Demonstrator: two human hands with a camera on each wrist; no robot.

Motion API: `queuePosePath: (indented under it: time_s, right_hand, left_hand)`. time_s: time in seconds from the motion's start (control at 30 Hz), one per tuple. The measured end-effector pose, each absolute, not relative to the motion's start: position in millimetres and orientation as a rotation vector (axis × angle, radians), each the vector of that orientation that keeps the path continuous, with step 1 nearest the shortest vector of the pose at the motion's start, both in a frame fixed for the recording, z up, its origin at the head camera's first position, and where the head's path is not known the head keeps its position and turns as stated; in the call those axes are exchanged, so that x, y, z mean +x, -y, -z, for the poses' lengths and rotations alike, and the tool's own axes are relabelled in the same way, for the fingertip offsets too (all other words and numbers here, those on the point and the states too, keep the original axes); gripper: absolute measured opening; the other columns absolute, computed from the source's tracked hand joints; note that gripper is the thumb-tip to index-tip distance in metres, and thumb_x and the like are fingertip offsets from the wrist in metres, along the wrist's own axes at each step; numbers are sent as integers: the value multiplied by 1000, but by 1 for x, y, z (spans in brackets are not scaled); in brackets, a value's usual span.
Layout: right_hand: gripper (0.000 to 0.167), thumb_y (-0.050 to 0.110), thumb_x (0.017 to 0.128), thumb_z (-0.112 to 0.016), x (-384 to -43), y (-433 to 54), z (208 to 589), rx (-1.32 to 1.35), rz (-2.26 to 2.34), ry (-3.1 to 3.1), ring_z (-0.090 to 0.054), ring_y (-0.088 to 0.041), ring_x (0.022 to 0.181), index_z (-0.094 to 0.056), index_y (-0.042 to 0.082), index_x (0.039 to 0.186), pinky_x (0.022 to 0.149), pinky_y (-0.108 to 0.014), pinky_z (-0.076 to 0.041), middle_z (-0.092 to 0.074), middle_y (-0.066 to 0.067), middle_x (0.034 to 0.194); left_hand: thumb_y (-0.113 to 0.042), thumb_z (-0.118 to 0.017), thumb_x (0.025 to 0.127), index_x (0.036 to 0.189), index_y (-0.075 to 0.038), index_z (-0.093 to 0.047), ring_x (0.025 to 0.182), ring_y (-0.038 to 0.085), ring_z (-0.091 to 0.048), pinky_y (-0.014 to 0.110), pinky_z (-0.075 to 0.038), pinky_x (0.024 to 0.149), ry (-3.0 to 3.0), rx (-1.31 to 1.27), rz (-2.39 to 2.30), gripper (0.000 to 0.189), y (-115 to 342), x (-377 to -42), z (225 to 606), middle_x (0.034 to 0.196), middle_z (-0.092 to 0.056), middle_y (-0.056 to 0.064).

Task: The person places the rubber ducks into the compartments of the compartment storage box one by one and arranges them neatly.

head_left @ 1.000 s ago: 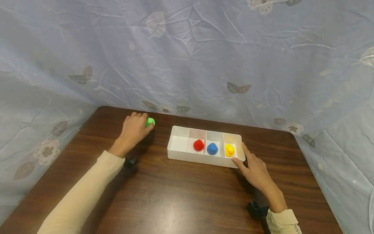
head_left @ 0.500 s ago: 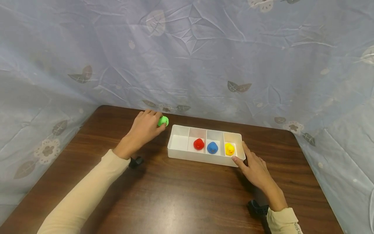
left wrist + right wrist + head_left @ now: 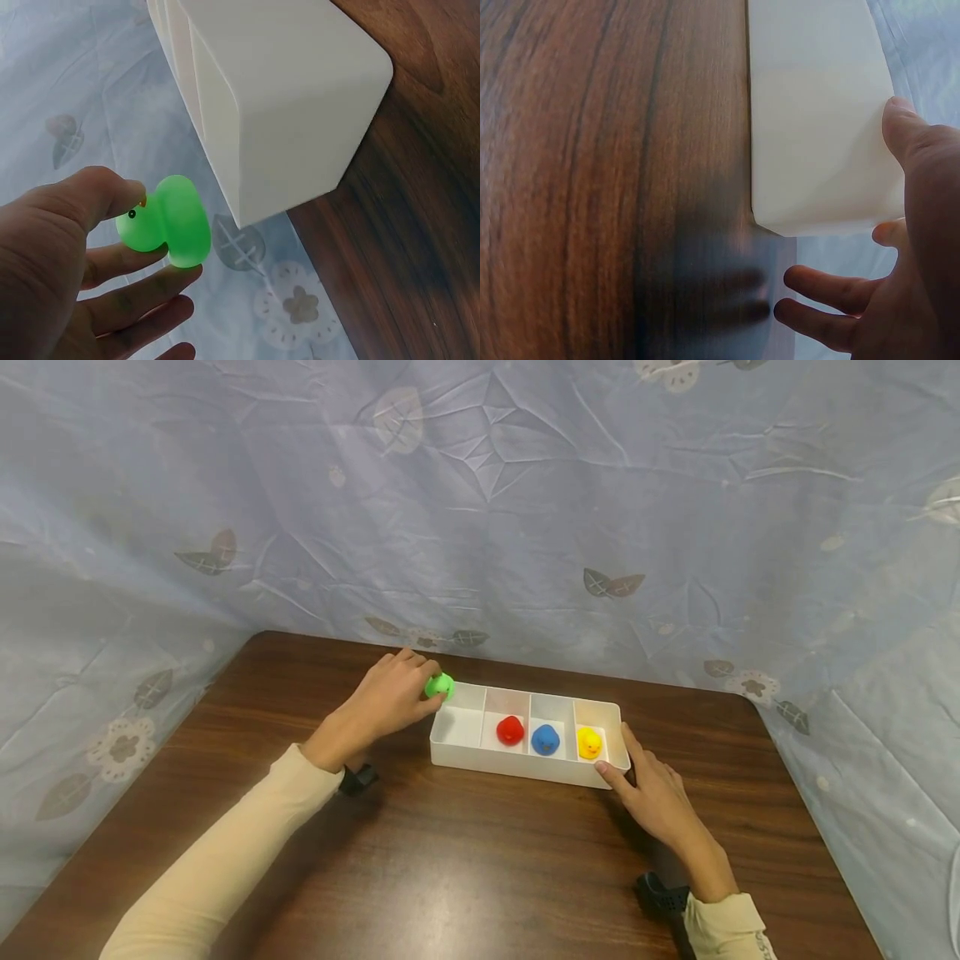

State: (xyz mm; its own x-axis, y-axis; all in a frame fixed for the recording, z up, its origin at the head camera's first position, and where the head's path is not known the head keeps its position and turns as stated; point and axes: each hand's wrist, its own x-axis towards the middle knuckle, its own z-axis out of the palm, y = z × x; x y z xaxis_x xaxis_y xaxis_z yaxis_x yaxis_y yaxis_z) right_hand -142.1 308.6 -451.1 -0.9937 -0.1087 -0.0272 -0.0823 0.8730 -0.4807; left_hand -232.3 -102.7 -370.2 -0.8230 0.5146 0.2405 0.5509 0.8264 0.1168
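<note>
My left hand (image 3: 392, 693) pinches a green rubber duck (image 3: 177, 221) between thumb and fingers. In the head view the duck overlaps the far left corner of a long white divided box (image 3: 517, 766). The box's left compartment (image 3: 459, 727) holds nothing. Beside it, in order, sit a red rubber duck (image 3: 510, 731), a blue rubber duck (image 3: 545, 740) and a yellow rubber duck (image 3: 589, 743), one per compartment. My right hand (image 3: 660, 797) rests at the box's right end, thumb on the front rim and index finger along the end wall; its other fingers are extended apart from the box.
The box stands on a dark brown wooden table (image 3: 465, 852), toward its far edge. A pale patterned curtain (image 3: 480, 510) hangs behind the table and along both sides. Each wrist carries a black strapped mount (image 3: 660, 893).
My left hand has carried the green duck rightward across the table, from left of the box to its left end. The right hand and the box stay in place.
</note>
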Motion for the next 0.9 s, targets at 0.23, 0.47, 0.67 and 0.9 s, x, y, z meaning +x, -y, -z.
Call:
queuePosePath:
  time_s: [0.23,0.47,0.67,0.9]
  right_hand:
    - [89,61,109,-48,-142,-309,451,-147,759,-2988,-51,-54,140,-10,11,172,114,-80,-26,-48,-34,158]
    - [89,61,109,-47,-142,-308,450,-149,755,-2988,-49,-56,143,-10,11,172,114,-80,-26,-45,-35,160]
    - [87,59,110,-48,-142,-309,450,-164,761,-3001,-49,-56,142,-11,11,172,114,-80,-26,-47,-35,158]
    - [87,59,110,-48,-141,-308,450,-166,765,-3000,-48,-57,143,-11,11,172,114,-80,-26,-46,-35,160]
  left_hand:
    - [-33,-72,100,118,-7,-73,114,30,-66,46,-53,94,2816,-901,270,32,92,-231,374,114,-78,9]
    - [-30,-71,100,119,-9,-74,124,31,-65,47,-52,99,2867,-966,257,28,85,-233,380,122,-78,9]
    - [-31,-72,100,119,-10,-74,125,30,-64,45,-50,98,2901,-979,247,28,81,-233,381,123,-78,7]
    - [-31,-74,99,114,-11,-74,123,29,-63,44,-48,95,2919,-990,216,25,78,-232,385,116,-78,5]
